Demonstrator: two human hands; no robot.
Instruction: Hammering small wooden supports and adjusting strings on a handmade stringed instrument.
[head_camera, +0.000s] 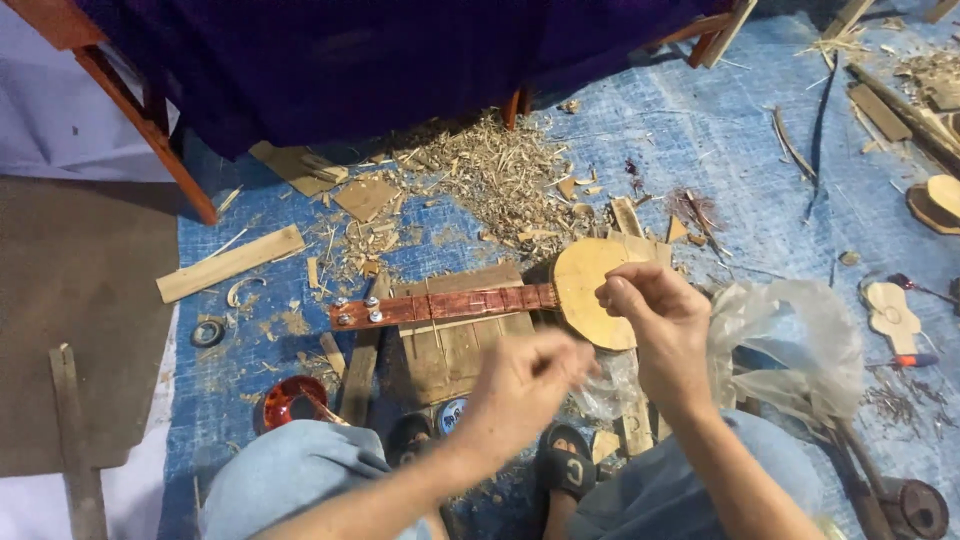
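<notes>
While the person sat low over the blue tarp (700, 130) on the floor, both hands were raised in front of the knees, a little apart from each other. The right hand (655, 325) had its fingers pinched together near the round wooden body of a small stringed instrument (480, 300), apparently on something too thin to make out. The left hand (520, 385) was blurred, curled loosely, and whether it gripped anything could not be told. The instrument lay flat on a wooden board (455, 350), its reddish neck pointing left with metal pegs at the far end.

A crumpled clear plastic bag (790, 340) sat just right of the right hand, touching the wrist. A heap of wood shavings (490, 175) spread beyond the instrument, a loose wooden slat (230, 263) lay to the left, and a red glossy object (290, 400) rested by the left knee.

Judging from this, the main risk seemed to be losing the pinched item: a slip would drop it among shavings, where anything fine would be hard to find. The bag, so close, might also snag the right wrist and tug the instrument off its board.
</notes>
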